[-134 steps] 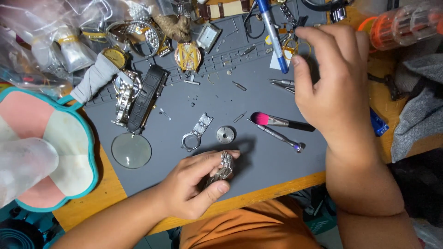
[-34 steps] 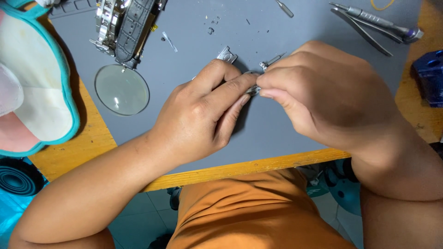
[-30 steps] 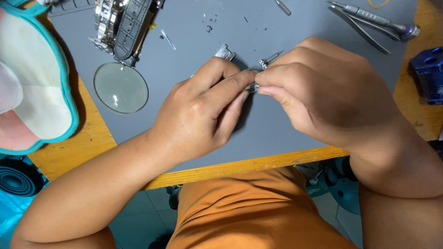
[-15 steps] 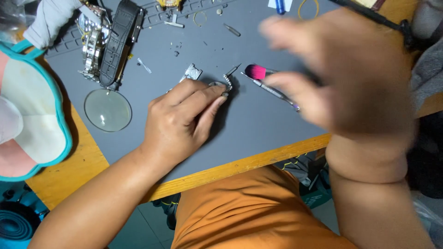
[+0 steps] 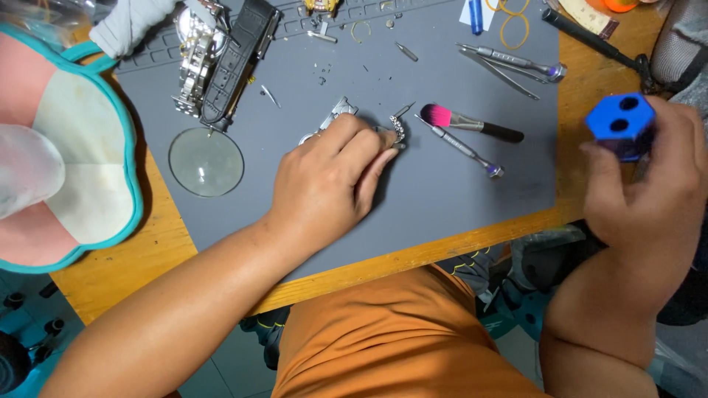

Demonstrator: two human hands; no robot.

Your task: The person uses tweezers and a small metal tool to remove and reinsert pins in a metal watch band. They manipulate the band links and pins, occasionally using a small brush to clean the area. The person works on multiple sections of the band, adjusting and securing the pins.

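My left hand [image 5: 328, 177] rests on the grey work mat [image 5: 442, 199], its fingertips pinching a small silver metal watch part [image 5: 398, 129] against the mat. Off the mat's right edge, over the wooden table, my right hand [image 5: 649, 199] is closed around a blue hexagonal block with two round holes [image 5: 619, 121]. A pink-tipped brush with a black handle [image 5: 472, 124] and a thin silver screwdriver [image 5: 461, 147] lie just right of the watch part.
A round magnifying lens [image 5: 206, 162], a steel watch bracelet [image 5: 190, 63] and a black leather strap [image 5: 237, 59] lie at the mat's upper left. Tweezers and another driver [image 5: 516, 63] sit at the upper right. A teal-rimmed cushion [image 5: 74, 162] lies far left.
My right hand left the watch part, swung to the right off the mat and now grips the blue block. My left hand stays on the small metal part.
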